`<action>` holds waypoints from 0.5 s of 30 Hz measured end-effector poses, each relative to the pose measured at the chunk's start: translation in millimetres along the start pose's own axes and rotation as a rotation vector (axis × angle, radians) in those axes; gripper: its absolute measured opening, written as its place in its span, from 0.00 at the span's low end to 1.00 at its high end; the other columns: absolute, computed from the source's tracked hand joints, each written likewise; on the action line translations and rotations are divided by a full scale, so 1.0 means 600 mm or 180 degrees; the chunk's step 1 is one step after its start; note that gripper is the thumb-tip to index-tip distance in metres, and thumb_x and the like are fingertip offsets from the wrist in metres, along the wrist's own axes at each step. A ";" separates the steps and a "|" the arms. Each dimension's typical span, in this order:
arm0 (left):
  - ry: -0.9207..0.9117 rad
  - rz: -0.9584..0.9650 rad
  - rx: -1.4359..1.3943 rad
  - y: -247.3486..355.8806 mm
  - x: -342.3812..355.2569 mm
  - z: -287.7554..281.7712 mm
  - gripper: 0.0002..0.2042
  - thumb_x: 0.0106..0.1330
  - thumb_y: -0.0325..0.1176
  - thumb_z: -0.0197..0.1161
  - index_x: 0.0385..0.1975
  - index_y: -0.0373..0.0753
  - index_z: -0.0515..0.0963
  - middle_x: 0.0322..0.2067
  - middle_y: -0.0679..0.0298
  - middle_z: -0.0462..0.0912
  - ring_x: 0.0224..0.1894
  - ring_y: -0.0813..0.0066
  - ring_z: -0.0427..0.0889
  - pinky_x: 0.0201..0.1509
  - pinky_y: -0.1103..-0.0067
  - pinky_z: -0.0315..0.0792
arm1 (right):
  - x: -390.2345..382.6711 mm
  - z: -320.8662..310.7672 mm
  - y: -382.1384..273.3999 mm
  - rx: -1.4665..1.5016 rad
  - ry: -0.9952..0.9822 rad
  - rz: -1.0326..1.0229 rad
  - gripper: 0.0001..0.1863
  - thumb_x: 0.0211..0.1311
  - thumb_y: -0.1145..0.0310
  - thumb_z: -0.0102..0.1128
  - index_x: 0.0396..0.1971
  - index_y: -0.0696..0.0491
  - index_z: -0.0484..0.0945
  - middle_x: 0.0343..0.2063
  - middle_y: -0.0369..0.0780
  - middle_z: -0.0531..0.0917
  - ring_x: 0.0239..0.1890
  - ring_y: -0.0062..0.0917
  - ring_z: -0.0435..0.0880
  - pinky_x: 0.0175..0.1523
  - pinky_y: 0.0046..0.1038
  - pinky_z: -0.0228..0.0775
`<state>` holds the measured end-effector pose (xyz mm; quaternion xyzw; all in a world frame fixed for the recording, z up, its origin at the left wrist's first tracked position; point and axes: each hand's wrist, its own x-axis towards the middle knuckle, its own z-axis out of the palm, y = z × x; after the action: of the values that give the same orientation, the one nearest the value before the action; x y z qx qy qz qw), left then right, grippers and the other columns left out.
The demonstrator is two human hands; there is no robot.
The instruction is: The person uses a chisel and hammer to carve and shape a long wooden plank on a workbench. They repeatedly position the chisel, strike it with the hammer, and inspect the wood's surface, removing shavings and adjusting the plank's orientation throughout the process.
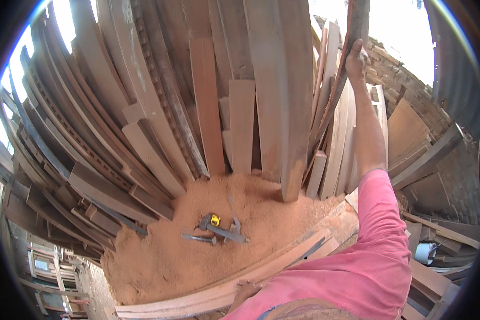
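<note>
My right arm, in a pink sleeve, reaches up at the right, and my right hand is closed round the edge of a long upright plank. Low in the view, my left hand rests on a long pale board; its fingers look laid over the wood, small and shaded. Between the hands, a heap of reddish sawdust spreads out. On it lie a yellow and black tape measure, a flat grey metal tool and a short metal rod with a round end.
Many planks lean upright along the far side, with curved-looking stacks of timber at the left. A short board stands among them. At the right are a white container, loose wood pieces and a brick wall.
</note>
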<state>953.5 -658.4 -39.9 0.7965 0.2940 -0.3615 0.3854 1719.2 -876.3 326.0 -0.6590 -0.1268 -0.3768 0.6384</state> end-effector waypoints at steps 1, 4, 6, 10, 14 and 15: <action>-0.0004 0.0047 -0.0129 0.002 0.003 -0.003 0.39 0.68 0.49 0.62 0.75 0.40 0.55 0.72 0.38 0.55 0.75 0.44 0.52 0.76 0.61 0.54 | 0.010 0.002 0.006 -0.0083 0.0010 -0.0081 0.41 0.75 0.35 0.41 0.60 0.64 0.70 0.48 0.46 0.80 0.51 0.32 0.79 0.59 0.35 0.68; -0.0060 0.0108 -0.0463 -0.006 -0.024 -0.007 0.38 0.68 0.48 0.62 0.75 0.40 0.57 0.71 0.40 0.57 0.74 0.46 0.54 0.75 0.63 0.55 | -0.009 0.000 0.012 -0.0341 -0.0022 -0.0787 0.42 0.72 0.37 0.49 0.66 0.62 0.66 0.50 0.46 0.80 0.55 0.33 0.78 0.62 0.33 0.68; 0.0001 0.0265 -0.0640 0.006 -0.010 -0.023 0.38 0.68 0.48 0.63 0.75 0.41 0.58 0.71 0.41 0.58 0.74 0.48 0.56 0.75 0.64 0.56 | 0.006 0.012 0.014 -0.0722 -0.0138 -0.0757 0.40 0.69 0.43 0.58 0.68 0.60 0.65 0.49 0.49 0.80 0.58 0.36 0.79 0.64 0.33 0.68; -0.0115 0.0352 -0.0937 -0.015 -0.054 -0.013 0.37 0.69 0.47 0.63 0.74 0.41 0.59 0.71 0.43 0.61 0.73 0.51 0.59 0.74 0.66 0.57 | -0.028 0.033 -0.047 -0.1369 -0.0697 -0.0109 0.39 0.68 0.47 0.60 0.66 0.63 0.66 0.52 0.61 0.80 0.57 0.53 0.80 0.61 0.40 0.72; -0.0156 0.0377 -0.1204 -0.004 -0.081 -0.029 0.35 0.69 0.46 0.64 0.74 0.41 0.61 0.70 0.45 0.63 0.72 0.54 0.62 0.74 0.68 0.59 | -0.039 0.064 -0.060 -0.1793 0.0044 -0.0072 0.49 0.69 0.44 0.56 0.69 0.73 0.52 0.57 0.70 0.73 0.67 0.57 0.70 0.72 0.43 0.61; -0.0151 0.0376 -0.1271 0.007 -0.087 -0.039 0.35 0.69 0.45 0.64 0.74 0.41 0.61 0.70 0.45 0.64 0.72 0.54 0.62 0.73 0.68 0.59 | -0.027 0.071 -0.043 -0.2037 0.0194 -0.0215 0.51 0.69 0.44 0.57 0.70 0.73 0.48 0.59 0.70 0.71 0.67 0.56 0.69 0.72 0.42 0.60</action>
<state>935.0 -651.0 14.0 0.7114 0.3034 -0.2915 0.5629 1705.6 -827.6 338.7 -0.8101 -0.0044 -0.4381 0.3895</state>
